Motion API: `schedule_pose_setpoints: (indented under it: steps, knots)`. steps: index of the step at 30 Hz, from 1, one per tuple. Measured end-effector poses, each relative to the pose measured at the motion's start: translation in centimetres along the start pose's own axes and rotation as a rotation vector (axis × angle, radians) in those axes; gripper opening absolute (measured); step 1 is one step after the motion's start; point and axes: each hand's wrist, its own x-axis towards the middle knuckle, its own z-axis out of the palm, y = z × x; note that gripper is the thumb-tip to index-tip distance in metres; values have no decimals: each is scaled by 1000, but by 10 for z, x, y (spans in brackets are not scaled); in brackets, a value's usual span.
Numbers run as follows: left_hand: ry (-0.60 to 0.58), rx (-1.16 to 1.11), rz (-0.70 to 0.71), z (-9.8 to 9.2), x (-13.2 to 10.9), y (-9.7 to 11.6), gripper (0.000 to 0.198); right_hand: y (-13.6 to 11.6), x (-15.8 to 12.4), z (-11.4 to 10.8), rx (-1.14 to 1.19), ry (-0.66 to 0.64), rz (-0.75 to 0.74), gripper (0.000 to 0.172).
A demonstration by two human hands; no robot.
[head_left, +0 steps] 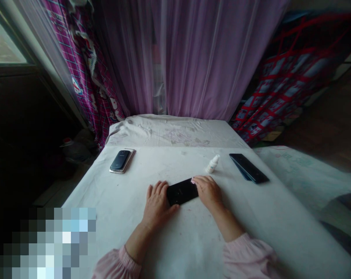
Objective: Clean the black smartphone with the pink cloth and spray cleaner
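A black phone lies flat on the white-covered table in front of me. My left hand rests at its left end, fingers together and thumb pressed along the near edge, steadying it. My right hand lies over the phone's right end with fingers curled onto it; something small and pale pink shows at its fingertips, too small to name. Both wrists wear pink sleeves.
A small white dropper bottle stands just beyond my right hand. Two stacked dark phones lie at the right. Another two stacked phones lie at the far left. Purple curtains hang behind the table.
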Motion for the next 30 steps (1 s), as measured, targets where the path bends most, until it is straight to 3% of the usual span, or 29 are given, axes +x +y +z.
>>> schedule_pose_setpoints:
  steps: [7, 10, 20, 26, 30]
  knots:
    - [55, 22, 13, 5, 0, -2, 61, -52, -4, 3, 33, -131, -70, 29]
    - [45, 31, 14, 5, 0, -2, 62, -59, -7, 2, 41, -154, -99, 28]
    - [25, 19, 16, 2, 1, -2, 60, 2, -2, -3, -57, -29, 123, 28]
    - [34, 15, 18, 3, 1, -2, 59, 7, 16, 6, -37, -22, 165, 29]
    - [43, 9, 13, 4, 2, -3, 58, 7, 7, 3, -6, -11, 170, 29]
